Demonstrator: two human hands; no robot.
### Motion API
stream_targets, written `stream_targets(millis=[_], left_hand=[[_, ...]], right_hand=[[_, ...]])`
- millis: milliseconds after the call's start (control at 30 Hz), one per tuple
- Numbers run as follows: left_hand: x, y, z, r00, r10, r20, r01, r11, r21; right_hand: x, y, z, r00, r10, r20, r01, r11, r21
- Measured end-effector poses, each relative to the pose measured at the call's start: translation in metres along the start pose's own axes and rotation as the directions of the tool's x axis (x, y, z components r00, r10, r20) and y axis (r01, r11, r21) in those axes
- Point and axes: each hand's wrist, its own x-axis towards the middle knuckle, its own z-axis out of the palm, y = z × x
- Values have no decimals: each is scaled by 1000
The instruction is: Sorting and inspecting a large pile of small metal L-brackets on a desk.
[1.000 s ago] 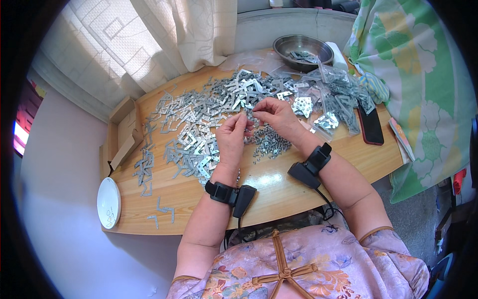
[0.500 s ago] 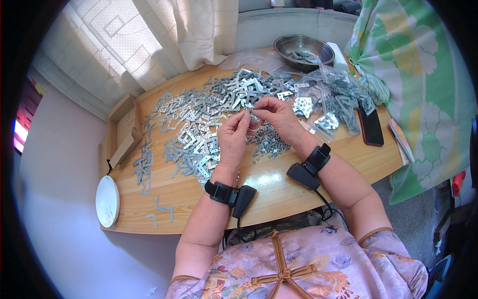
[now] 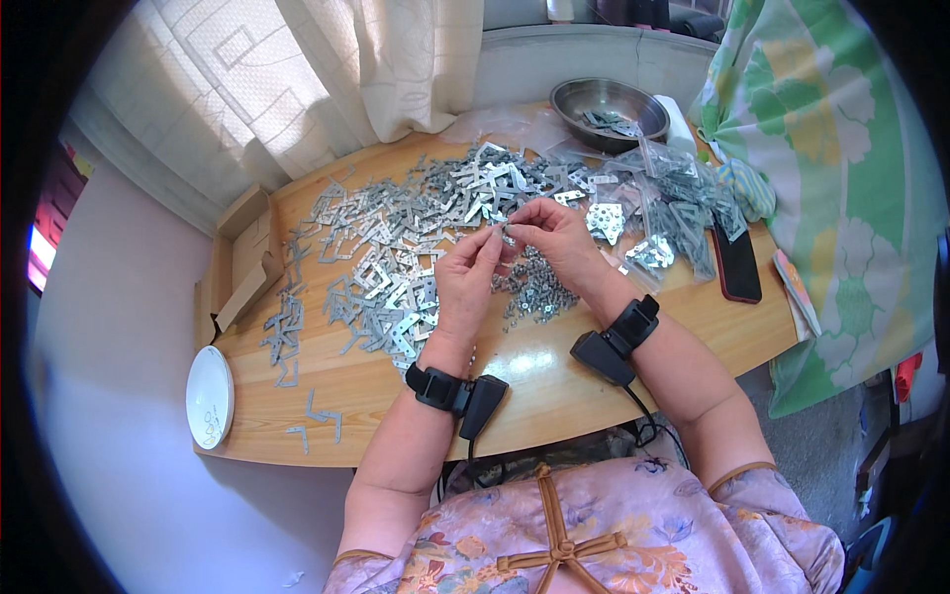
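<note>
My left hand point(image 3: 465, 277), right hand point(image 3: 562, 243): fingers were clamped on a small metal piece point(image 3: 506, 228), above the far edge of the hardware heap point(image 3: 539, 289), probably for steadiness. Brackets point(image 3: 408, 327): left of that heap, presumably for reach.

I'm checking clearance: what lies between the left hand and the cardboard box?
In the head view, loose metal brackets spread across the table, densest near the left hand, with some wood showing nearer the cardboard box.

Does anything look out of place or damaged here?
A few flat grey L-shaped metal brackets lie near the front-left edge of the brown wooden table, apart from the heap of silver metal brackets, so they look stray. No clear damage shows.
</note>
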Motion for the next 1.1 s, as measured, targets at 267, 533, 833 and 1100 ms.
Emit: stream_targets(millis=[267, 533, 833, 1100], left_hand=[[-3, 6, 4, 1000, 25, -11, -24, 1000, 12], [0, -5, 5, 962, 259, -84, -236, 948, 214], [0, -5, 4, 910, 414, -5, -373, 824, 426], [0, -3, 7, 897, 437, -60, -372, 823, 430]], right_hand=[[0, 3, 1, 999, 37, 34, -41, 991, 125], [-6, 1, 14, 999, -40, -30, 40, 999, -13], [-10, -1, 22, 916, -399, -44, 269, 693, -669], [-12, -4, 25, 900, -437, -11, 270, 574, -773]])
